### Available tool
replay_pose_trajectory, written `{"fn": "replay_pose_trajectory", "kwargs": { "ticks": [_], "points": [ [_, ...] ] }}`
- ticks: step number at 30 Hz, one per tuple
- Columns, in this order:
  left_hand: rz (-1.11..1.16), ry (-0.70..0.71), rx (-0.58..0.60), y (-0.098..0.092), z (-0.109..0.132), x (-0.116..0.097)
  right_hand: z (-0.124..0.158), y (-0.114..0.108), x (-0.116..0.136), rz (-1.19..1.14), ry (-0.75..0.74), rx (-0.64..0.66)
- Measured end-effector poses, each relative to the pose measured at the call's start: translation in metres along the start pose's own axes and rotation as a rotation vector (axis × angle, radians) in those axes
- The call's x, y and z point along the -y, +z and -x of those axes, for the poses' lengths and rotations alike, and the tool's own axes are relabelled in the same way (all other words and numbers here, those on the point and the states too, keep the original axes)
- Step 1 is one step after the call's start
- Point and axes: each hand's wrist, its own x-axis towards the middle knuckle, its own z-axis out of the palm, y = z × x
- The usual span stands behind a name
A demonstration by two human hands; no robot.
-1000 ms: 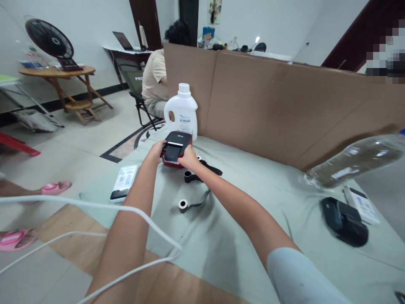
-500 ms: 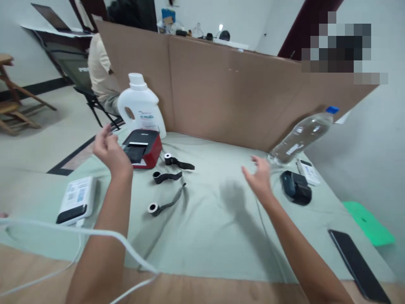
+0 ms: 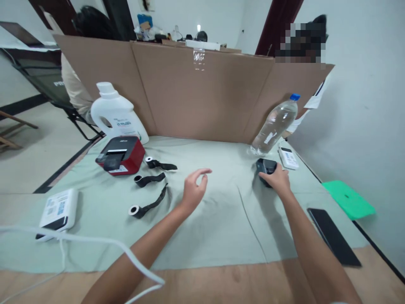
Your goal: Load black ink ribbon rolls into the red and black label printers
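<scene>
My right hand [image 3: 277,180] is closed around the near right side of a small black device [image 3: 265,166] on the light green cloth [image 3: 205,240]. Over the middle of the cloth is my left hand [image 3: 194,190], holding nothing, its thumb and fingers apart. To its left lie three small rolls with dark strips trailing from them: an upper one [image 3: 155,163], a middle one [image 3: 146,180] and a lower one [image 3: 142,210]. Behind them stands a red and black printer [image 3: 123,155].
A white jug [image 3: 122,114] and a tilted clear bottle [image 3: 275,126] stand before a cardboard screen [image 3: 202,97]. White boxes [image 3: 60,209] [image 3: 288,158] lie at both sides, a black phone [image 3: 333,236] at the right. A white cable [image 3: 104,240] crosses the near left. People are behind the screen.
My left hand has moved from beside the printer to the middle of the cloth. My right hand has reached the black device and taken hold of it. The view has turned to the right.
</scene>
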Motion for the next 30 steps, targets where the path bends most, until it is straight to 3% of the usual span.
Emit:
{"fn": "replay_pose_trajectory", "kwargs": {
  "ticks": [4,8,12,21,26,30],
  "points": [
    [-0.1,-0.159,0.139,0.021,0.018,0.027,0.073,0.02,0.059,-0.035,-0.254,0.074],
    [-0.35,-0.078,0.236,0.011,0.015,0.041,0.134,0.043,0.111,-0.087,-0.368,0.125],
    [-0.447,-0.014,0.329,0.003,0.013,0.051,0.16,0.057,0.128,-0.047,-0.389,0.114],
    [-0.437,-0.032,0.364,0.004,0.021,0.064,0.179,0.062,0.124,-0.014,-0.404,0.135],
    [-0.485,-0.045,0.361,0.005,0.023,0.067,0.145,0.061,0.099,-0.246,-0.474,0.238],
    [-0.593,-0.003,0.378,0.005,0.023,0.067,0.117,0.076,0.073,-0.537,-0.562,0.271]
  ]
}}
